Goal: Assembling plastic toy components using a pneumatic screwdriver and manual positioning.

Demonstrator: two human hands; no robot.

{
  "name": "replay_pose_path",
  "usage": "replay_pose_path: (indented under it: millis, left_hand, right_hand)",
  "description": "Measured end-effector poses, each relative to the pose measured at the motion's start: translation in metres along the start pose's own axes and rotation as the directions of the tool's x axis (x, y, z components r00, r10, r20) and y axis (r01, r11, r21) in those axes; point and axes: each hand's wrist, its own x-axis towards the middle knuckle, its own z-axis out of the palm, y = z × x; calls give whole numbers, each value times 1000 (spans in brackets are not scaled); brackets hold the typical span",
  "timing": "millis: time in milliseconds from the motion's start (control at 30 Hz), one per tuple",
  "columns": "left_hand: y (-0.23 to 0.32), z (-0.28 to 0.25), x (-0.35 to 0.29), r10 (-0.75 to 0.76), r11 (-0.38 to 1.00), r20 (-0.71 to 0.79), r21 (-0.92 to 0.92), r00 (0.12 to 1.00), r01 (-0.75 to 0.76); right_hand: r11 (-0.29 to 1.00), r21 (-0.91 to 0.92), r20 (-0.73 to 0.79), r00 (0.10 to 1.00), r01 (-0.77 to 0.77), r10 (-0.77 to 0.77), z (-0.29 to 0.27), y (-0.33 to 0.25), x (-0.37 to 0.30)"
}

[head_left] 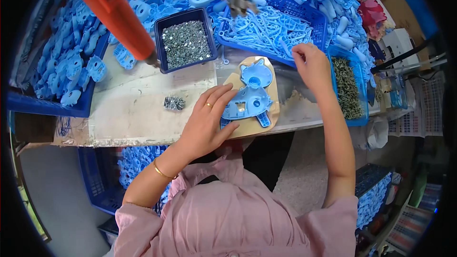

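A blue animal-shaped plastic shell (257, 102), with its hollow inside facing up, lies on a tan fixture board (273, 114) at the table's front. My left hand (205, 116) rests at the shell's left side, its fingers stretched over the edge and thumb apart. Farther right, my right hand (312, 64) is over the front right of a blue basket (285, 60) of thin blue plastic parts. Thumb and forefinger are pinched together at a slim blue plastic piece (285, 47), whose end is partly hidden by the fingertips.
An orange power screwdriver (116, 16) hangs at the upper left. A dark tray (165, 70) holds small metal pieces; a light-blue tray (364, 119) holds screws. A small metal cluster (174, 103) lies left of my hand. Blue parts heap along the back and fill a left crate (52, 107).
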Motion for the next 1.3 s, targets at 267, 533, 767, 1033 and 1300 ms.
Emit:
replay_pose_path:
  millis: [267,533,767,1033,1300]
  left_hand:
    - [3,5,10,20,1000,6,2,1000,-20]
    - [4,7,15,33,999,-14,8,999,-33]
    - [13,14,35,50,987,-121,-144,991,-67]
    - [46,23,47,-247,835,276,-426,929,349]
    - [49,28,35,-196,786,321,-513,927,344]
  right_hand:
    - [976,-215,52,999,20,-9,26,53,29]
    - [987,156,-14,999,33,-32,13,64,44]
    - [462,882,10,984,-92,176,-24,17,10]
    - [342,849,442,896,-402,-44,-24,-52,-83]
    - [885,-62,-92,885,-462,456,-59,161,-100]
